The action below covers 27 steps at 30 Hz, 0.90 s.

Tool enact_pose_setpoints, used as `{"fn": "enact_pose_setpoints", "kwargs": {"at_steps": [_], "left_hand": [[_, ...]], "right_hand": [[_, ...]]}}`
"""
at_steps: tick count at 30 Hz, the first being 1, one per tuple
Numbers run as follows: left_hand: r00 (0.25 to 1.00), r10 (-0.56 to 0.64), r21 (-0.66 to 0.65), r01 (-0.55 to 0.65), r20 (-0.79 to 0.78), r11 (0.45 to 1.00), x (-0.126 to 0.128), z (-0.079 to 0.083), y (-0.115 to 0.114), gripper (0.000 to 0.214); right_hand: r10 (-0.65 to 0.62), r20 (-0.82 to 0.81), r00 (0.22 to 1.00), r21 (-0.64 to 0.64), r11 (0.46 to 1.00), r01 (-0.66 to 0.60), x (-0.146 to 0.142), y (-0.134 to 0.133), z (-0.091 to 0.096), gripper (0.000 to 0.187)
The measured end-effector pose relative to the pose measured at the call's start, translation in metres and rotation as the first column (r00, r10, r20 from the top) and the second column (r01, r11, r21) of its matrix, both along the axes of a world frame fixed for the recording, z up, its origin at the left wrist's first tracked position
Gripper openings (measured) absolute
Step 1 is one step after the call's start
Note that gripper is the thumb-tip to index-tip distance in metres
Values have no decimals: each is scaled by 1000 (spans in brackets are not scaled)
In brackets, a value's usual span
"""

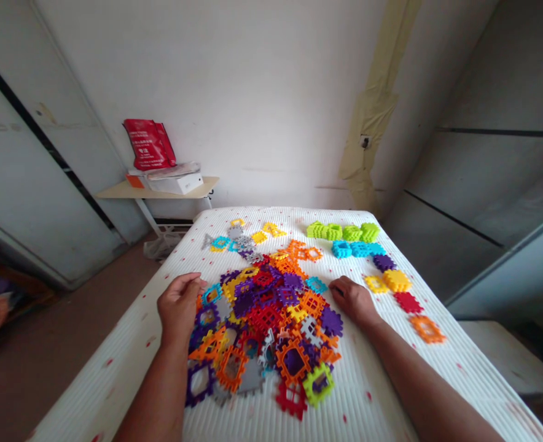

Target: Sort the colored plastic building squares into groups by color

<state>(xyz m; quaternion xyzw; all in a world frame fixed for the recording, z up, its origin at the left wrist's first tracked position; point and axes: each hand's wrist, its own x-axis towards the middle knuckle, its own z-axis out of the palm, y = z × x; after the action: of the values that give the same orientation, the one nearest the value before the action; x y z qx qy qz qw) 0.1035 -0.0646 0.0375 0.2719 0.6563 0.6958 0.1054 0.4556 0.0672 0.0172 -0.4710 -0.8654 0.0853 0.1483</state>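
A heap of interlocking plastic tiles (266,316) in purple, red, orange, yellow, grey and blue lies in the middle of the padded table. My left hand (178,301) is at the heap's left edge, fingers curled in, beside a light blue tile (212,293). Whatever its fingers may hold is hidden. On the opposite side my right hand (352,299) rests low over the cover with its fingers bent closed, just right of another light blue tile (317,285). I cannot see what, if anything, is inside it. A lime green tile (318,385) lies at the heap's near edge.
Sorted by colour at the right are lime green stacks (343,231), light blue stacks (358,248), purple tiles (384,263), a yellow stack (397,280), red tiles (408,302) and orange tiles (427,329). Behind left, a small table (115,191) bears a red bag (147,144).
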Motion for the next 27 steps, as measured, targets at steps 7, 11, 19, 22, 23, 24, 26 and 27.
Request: {"fn": "enact_pose_setpoints", "kwargs": {"at_steps": [7, 11, 19, 22, 23, 24, 26, 27], "left_hand": [[1000, 17, -49, -18, -14, 999, 1, -6, 1, 26], [1000, 27, -34, -27, -12, 999, -1, -12, 6, 25], [1000, -9, -27, 10, 13, 1000, -2, -11, 5, 25], [999, -40, -15, 40, 4, 999, -5, -12, 6, 25], [999, -49, -11, 49, 4, 999, -6, -13, 7, 24], [998, -56, -6, 56, 4, 998, -7, -13, 7, 25], [998, -64, 3, 64, 6, 998, -9, -13, 7, 25], [998, -64, 7, 64, 7, 998, -10, -13, 7, 25]], "right_hand": [[-40, 40, 998, 1, 999, 40, -1, -2, 3, 25], [-57, 54, 997, 23, 998, 56, -2, 0, 2, 26], [-68, 72, 995, 36, 997, 65, -2, -2, 1, 27], [-73, 63, 995, 42, 997, 71, -2, -1, -2, 26], [-73, 58, 996, 46, 996, 71, -2, -1, -2, 26], [-73, 53, 996, 52, 996, 71, -2, -1, -3, 26], [-75, 42, 996, 59, 996, 73, -2, -1, -4, 26], [-75, 37, 997, 61, 996, 72, -2, -2, -4, 25]]}}
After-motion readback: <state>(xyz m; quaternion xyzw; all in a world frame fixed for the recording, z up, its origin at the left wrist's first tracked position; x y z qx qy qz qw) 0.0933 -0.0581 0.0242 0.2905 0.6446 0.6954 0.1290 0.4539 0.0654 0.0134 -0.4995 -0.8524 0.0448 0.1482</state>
